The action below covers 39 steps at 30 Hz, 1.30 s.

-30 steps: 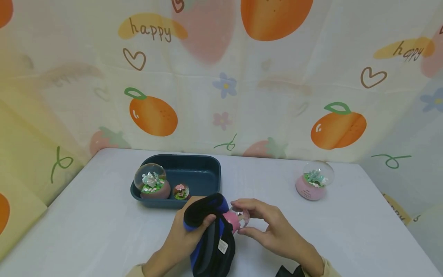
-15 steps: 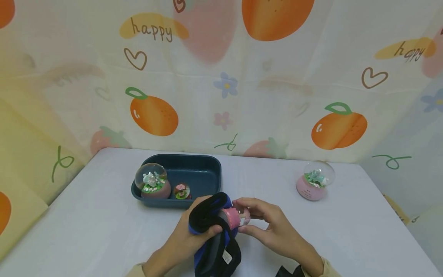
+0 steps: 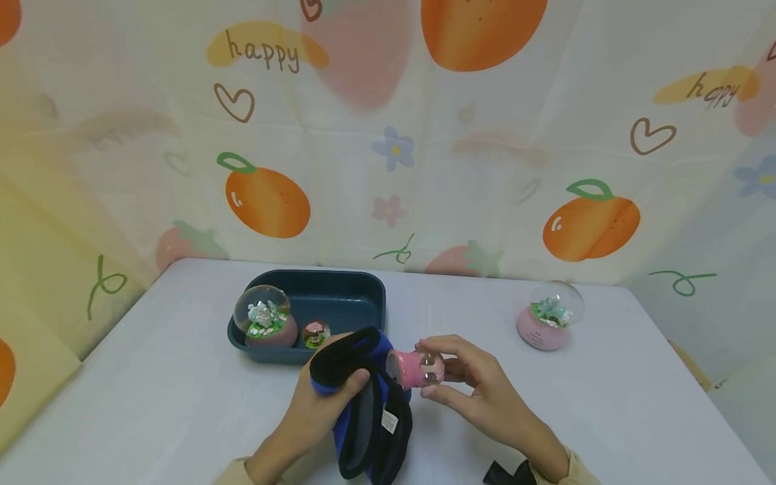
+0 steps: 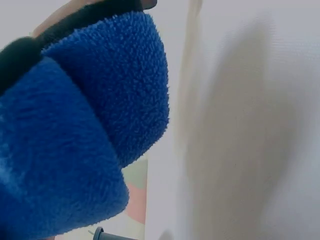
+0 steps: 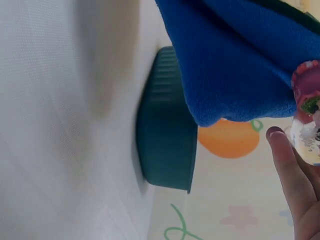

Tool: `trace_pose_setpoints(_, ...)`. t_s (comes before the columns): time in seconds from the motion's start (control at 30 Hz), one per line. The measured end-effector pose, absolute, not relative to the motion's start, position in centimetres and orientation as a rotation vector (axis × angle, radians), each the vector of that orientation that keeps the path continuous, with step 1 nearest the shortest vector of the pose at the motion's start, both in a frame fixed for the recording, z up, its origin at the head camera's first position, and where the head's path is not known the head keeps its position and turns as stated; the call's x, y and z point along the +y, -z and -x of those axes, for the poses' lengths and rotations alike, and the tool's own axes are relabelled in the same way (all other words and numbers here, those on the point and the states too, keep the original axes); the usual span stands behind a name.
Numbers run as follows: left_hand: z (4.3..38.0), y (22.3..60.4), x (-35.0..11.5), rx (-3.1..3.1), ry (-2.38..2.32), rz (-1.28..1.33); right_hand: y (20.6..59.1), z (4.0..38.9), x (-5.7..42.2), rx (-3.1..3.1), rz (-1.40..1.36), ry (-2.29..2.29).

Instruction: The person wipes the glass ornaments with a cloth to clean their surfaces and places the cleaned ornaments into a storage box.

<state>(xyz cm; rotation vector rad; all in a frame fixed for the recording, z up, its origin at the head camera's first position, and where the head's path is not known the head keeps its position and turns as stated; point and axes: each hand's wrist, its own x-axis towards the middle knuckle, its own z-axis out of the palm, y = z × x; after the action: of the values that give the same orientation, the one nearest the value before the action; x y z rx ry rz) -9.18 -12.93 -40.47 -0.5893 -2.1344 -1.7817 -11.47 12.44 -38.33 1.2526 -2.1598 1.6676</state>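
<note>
Your left hand (image 3: pixel 321 397) grips a folded blue fleece cloth (image 3: pixel 364 417) with black edging and a white tag, thumb over the front. Your right hand (image 3: pixel 479 384) pinches a small pink snow globe (image 3: pixel 415 369) by its clear dome, thumb below, fingers above. Globe's tipped sideways above the counter (image 3: pixel 151 384), base facing the cloth, between your hands; can't tell if base touches cloth. Dark teal tray (image 3: pixel 345 303) behind holds a large snow globe (image 3: pixel 267 316) at left, mini snow globe (image 3: pixel 316 333) just beside it. Another pink-based snow globe (image 3: pixel 548 316) stands well apart, right.
</note>
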Motion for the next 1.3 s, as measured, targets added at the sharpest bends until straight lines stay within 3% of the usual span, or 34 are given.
trace_pose_setpoints(0.77, 8.96, 39.95, -13.27, -2.243, 1.824, 0.647, 38.37, 11.32, 12.04, -2.172, -1.228, -1.697)
trace_pose_setpoints(1.3, 9.06, 39.65, -13.16, -2.414, 1.645, 0.926, 38.96, 11.45, 11.96, -2.148, -1.181, -1.539)
